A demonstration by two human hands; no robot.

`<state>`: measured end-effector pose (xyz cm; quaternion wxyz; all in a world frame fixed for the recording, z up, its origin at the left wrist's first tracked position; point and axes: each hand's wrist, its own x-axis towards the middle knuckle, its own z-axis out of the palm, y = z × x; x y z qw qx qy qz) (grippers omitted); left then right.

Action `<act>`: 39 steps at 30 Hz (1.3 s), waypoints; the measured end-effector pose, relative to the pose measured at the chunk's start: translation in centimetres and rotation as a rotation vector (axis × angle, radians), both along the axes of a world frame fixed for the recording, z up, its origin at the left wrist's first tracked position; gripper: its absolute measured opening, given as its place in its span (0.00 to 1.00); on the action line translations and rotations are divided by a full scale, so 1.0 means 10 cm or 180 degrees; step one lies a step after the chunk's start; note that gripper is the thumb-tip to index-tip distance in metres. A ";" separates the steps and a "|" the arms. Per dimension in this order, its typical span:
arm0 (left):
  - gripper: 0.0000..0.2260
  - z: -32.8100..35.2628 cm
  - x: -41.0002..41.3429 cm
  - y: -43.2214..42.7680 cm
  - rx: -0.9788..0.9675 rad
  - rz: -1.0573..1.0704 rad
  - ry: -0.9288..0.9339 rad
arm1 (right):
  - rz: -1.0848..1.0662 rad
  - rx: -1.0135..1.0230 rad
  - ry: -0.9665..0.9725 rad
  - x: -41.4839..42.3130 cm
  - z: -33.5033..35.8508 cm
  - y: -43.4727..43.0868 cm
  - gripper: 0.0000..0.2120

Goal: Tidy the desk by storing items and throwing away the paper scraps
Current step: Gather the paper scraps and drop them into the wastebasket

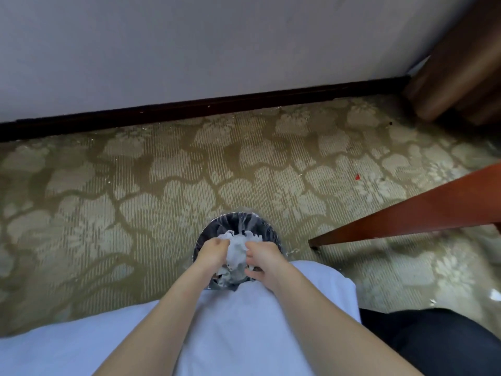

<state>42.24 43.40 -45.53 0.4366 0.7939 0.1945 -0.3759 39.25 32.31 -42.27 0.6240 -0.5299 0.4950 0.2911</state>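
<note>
Paper scraps held over bin by both hands

Paper scraps (236, 249) are seen bunched into one crumpled white wad, directly above the mouth of a round dark bin (214, 226). The wad is clamped from both sides: the left hand (211, 251) is pressed to its left side with fingers curled into the paper, and the right hand (261, 257) is wrapped round its right side, fingers bent over the top and the thumb tucked under lower down. Neither hand is spread flat. Whether the bottom of the wad touches anything inside the bin cannot be told, since that part is hidden by the hands and the paper.

The bin is lined with a clear plastic bag (254, 217), folded over the rim. It stands on a patterned beige and olive carpet (135, 185), close in front of the person's white garment (230, 335), which covers its near edge. Dark trousers (439, 340) are visible at lower right.

A reddish wooden desk edge (406, 213) juts in from the right, near the bin but apart from it. A small red scrap (357, 176) lies on the carpet beyond that edge. A pale wall (189, 44) with a dark skirting board (217, 104) fills the top, and a brown curtain (455, 66) hangs at upper right.
</note>
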 end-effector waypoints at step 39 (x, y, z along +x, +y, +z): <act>0.12 4.50 -1.69 -2.94 -0.0063 -0.5090 -0.3580 | 0.0940 -0.4174 -0.1614 -3.07 4.05 -2.83 0.08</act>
